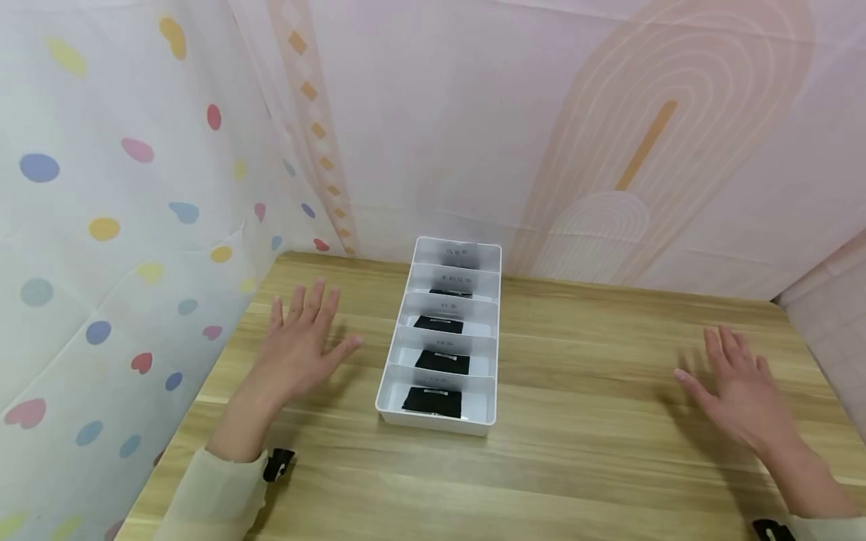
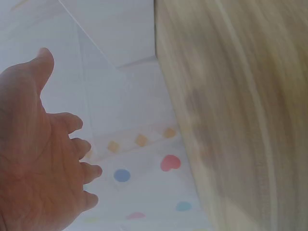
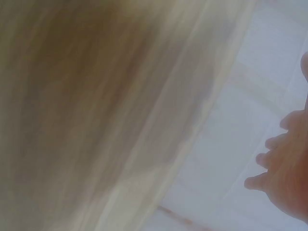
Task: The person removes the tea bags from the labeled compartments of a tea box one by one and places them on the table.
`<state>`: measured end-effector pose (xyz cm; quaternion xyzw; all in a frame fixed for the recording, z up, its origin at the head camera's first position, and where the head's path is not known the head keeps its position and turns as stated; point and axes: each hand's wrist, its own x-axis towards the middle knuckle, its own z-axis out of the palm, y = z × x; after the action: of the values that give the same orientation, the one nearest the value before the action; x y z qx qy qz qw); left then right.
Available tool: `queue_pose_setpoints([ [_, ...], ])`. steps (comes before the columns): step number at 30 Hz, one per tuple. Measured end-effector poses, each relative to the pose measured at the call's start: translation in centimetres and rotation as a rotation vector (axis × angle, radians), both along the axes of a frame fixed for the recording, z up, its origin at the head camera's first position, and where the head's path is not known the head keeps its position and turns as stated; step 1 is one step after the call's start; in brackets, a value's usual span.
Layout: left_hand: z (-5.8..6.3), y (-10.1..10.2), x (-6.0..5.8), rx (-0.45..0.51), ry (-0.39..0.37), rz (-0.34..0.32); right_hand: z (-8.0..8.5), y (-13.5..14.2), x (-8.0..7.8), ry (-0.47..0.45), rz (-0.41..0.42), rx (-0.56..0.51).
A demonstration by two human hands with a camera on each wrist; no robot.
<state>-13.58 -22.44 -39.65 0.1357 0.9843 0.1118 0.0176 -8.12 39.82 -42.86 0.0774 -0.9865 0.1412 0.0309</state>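
Left hand [image 1: 294, 353], right hand [image 1: 740, 398]: both empty, held well apart.
White box [image 1: 433, 423]: I see dividers [image 1: 470, 386] (presumably keeping black packets [image 1: 433, 403] separate).

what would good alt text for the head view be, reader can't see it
A white tray with five compartments stands on a wooden table, flat black items showing in the nearest four. The person's left hand and right hand, open and empty, hover on either side. Patterned cloth hangs behind.

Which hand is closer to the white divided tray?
Left: the left hand is a short way left of the tray; the right hand is far off to its right.
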Motion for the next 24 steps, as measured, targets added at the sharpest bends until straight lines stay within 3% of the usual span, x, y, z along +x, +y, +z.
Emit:
queue_pose_setpoints([
  [15,0.8,1.3,1.7,0.039,0.03,-0.073,1.4,-3.4,0.7,0.109,0.058,-0.012],
  [24,0.6,2.2,2.6,0.044,0.072,-0.134,1.7,-5.3,0.8,0.165,0.089,-0.025],
])
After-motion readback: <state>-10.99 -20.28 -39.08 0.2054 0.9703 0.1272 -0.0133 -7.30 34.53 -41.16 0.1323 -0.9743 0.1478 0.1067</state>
